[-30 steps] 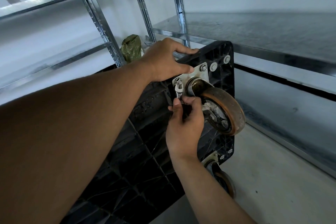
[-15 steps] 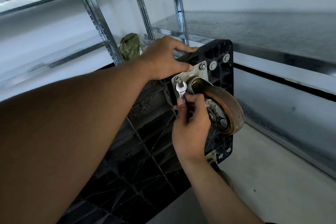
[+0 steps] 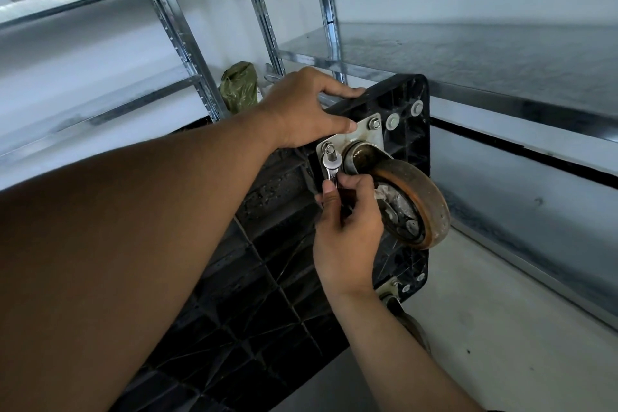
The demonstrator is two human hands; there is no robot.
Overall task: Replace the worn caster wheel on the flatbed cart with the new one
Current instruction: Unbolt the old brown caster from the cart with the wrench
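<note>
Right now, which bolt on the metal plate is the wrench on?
The lower-left bolt, ringed by the silver wrench in the right hand; the upper-right bolt is bare.

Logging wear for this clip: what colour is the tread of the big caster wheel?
Orange-brown, dirty and scuffed. The caster wheel shows best in the head view.

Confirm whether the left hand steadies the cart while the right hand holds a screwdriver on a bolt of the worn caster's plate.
No. The head view shows the right hand holding a wrench, not a screwdriver, on that bolt in the plate of the worn caster. The left hand does steady the cart.
</note>
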